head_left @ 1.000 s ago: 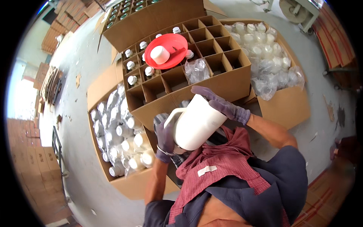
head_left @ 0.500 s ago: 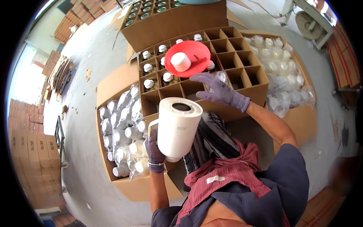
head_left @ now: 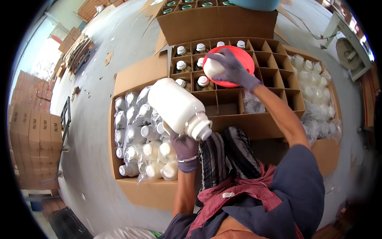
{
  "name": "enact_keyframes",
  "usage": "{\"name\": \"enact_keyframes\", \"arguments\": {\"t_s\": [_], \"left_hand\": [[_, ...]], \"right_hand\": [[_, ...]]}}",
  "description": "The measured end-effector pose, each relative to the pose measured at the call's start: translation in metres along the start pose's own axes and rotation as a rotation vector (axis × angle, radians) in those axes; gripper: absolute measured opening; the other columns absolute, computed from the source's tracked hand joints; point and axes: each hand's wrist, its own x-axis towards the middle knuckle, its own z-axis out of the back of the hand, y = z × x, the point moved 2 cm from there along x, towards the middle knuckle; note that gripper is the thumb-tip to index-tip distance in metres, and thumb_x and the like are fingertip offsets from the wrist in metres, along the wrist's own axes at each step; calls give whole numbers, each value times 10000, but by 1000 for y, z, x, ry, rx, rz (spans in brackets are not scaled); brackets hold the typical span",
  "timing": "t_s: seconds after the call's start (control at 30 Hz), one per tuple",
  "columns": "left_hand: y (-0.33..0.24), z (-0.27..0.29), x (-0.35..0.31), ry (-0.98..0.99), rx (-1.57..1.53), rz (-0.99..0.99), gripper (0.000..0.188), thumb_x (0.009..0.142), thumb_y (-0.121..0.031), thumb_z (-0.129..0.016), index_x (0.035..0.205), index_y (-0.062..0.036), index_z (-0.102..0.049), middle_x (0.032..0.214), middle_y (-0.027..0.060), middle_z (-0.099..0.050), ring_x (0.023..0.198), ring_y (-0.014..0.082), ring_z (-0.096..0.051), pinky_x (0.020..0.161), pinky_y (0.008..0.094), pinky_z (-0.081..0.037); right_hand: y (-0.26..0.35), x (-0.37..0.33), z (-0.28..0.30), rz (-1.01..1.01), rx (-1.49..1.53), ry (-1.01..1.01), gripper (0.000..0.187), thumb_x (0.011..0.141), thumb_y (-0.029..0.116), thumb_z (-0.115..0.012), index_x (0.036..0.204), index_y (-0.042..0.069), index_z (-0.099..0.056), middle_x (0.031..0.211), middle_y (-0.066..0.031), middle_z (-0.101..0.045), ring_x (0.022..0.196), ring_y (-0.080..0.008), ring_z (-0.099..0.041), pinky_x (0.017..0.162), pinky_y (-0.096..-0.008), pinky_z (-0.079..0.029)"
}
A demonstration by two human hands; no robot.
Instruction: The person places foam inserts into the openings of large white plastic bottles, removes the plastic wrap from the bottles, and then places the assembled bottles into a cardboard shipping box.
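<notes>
My left hand (head_left: 184,147), in a purple-grey glove, is closed on a white jug (head_left: 177,101) with a side handle. The jug is tilted, its narrow capped neck pointing down to the right. Its body hides part of the handle and some of my fingers. My right hand (head_left: 234,71), gloved alike, reaches over a red dish (head_left: 247,59) and has its fingers round a white cup-shaped piece (head_left: 215,67). That dish rests on a divided carton (head_left: 258,121), where several white-capped bottles (head_left: 203,81) stand in the cells.
On the left, an open carton (head_left: 139,185) holds several plastic-wrapped white bottles (head_left: 151,151). More wrapped pieces (head_left: 314,83) fill a carton on the right. Beyond stands another carton (head_left: 219,24) with a blue basin (head_left: 256,3) on it. Stacked boxes (head_left: 38,147) line the far left.
My left hand has turned the jug over, so its neck now points down to the right instead of its base showing. My right hand has moved forward onto the white piece in the red dish.
</notes>
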Motion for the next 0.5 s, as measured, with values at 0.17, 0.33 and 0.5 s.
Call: {"name": "enact_keyframes", "arguments": {"t_s": [0.17,0.33,0.5], "left_hand": [[-3,-43,12,43,148,-110,463,818,-56,-588,1254,70,-494,1183,165,-605,1094,218,-593,931,323,-475],[-18,-73,-8,83,50,-203,532,848,-185,-629,1286,61,-454,1224,153,-576,1115,231,-579,959,335,-461],[14,-53,-3,27,169,-146,416,960,-257,-510,1271,18,-479,1223,130,-571,1122,238,-563,964,373,-459]], "right_hand": [[121,-91,67,314,-48,-342,833,622,504,-849,1272,122,-494,1144,-164,-520,1048,-368,-545,881,-503,-484],[159,-102,28,-6,-50,-544,668,775,371,-772,1298,131,-433,1168,-160,-521,1019,-348,-570,815,-462,-538],[158,-126,2,-908,1743,-12,673,869,531,-635,1327,100,-395,1054,-74,-604,715,-160,-661,539,-241,-542]]}}
